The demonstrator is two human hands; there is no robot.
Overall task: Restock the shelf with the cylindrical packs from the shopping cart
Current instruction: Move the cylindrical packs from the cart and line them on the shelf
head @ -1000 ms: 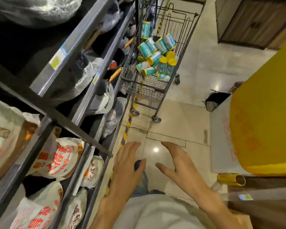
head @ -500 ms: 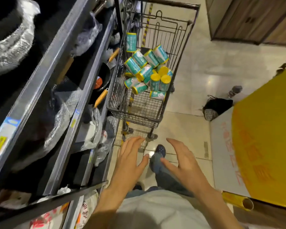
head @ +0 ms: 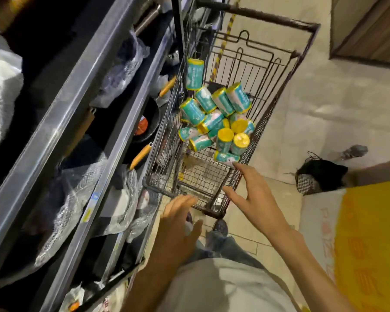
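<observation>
1. The cylindrical packs point(head: 216, 122) are lying heaped in the shopping cart point(head: 266, 70), axes mixed.
2. The right hand point(head: 252, 194), fingers spread and empty, is hovering nearest, just below the closest pack point(head: 226, 157).
3. The left hand point(head: 178, 224) is hanging released, farther back.

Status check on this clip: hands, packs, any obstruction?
Left hand and right hand open, empty, at the shopping cart. Cylindrical packs piled in the basket, none held. Nothing blocking the reach.

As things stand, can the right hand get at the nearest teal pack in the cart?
Probably yes. The right hand is open above the cart's near rim, fingertips almost at the nearest pack, with nothing between them.
</observation>
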